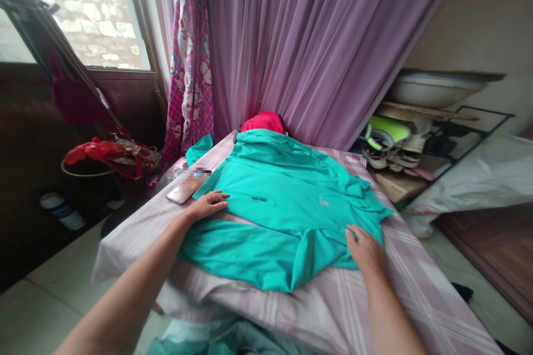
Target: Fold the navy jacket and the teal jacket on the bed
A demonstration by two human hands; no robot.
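Note:
A teal garment (pixel 258 188) lies spread over the checked cloth on the table (pixel 416 266), one sleeve stretched along its near side. At its left edge my left hand (pixel 207 205) rests flat with the fingers extended. My right hand (pixel 364 247) touches the fabric near the right end, fingers loosely spread and gripping nothing. A small zipper and a pale logo show on the garment. Beyond its far edge sits a bright pink item (pixel 263 121).
A phone (pixel 183 187) lies left of the garment. Purple curtains (pixel 291 39) hang behind the table. At right stands a rack with shoes (pixel 403 158) and a basin (pixel 435 89). Red bags (pixel 112 155) hang at left. More teal fabric (pixel 216 338) is at the near edge.

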